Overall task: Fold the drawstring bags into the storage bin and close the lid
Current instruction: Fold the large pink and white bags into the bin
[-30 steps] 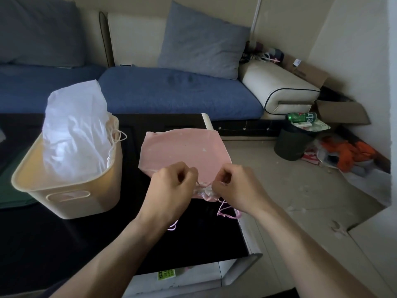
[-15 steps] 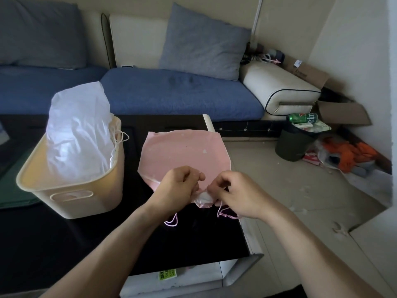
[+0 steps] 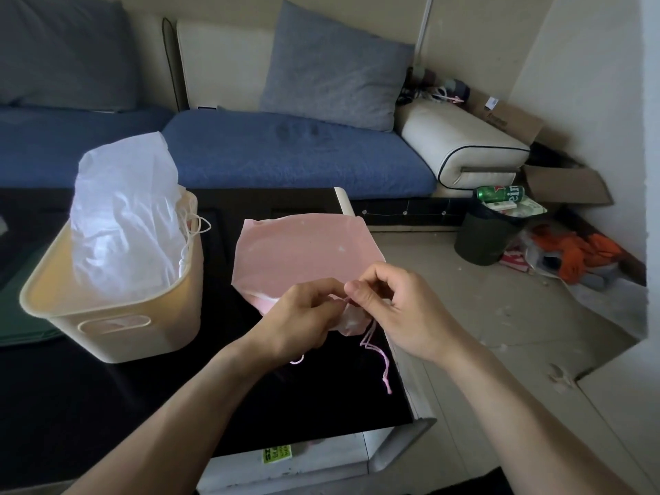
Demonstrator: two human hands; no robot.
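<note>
My living room: blue sofa (image 3: 285, 151) with grey cushion (image 3: 335, 69) behind worktop (image 3: 178, 387); overflowing bin (image 3: 489, 234) right of sofa, on floor.

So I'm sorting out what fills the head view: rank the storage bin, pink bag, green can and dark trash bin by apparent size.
1. storage bin
2. pink bag
3. dark trash bin, though farther away, so true size is unsure
4. green can
</note>
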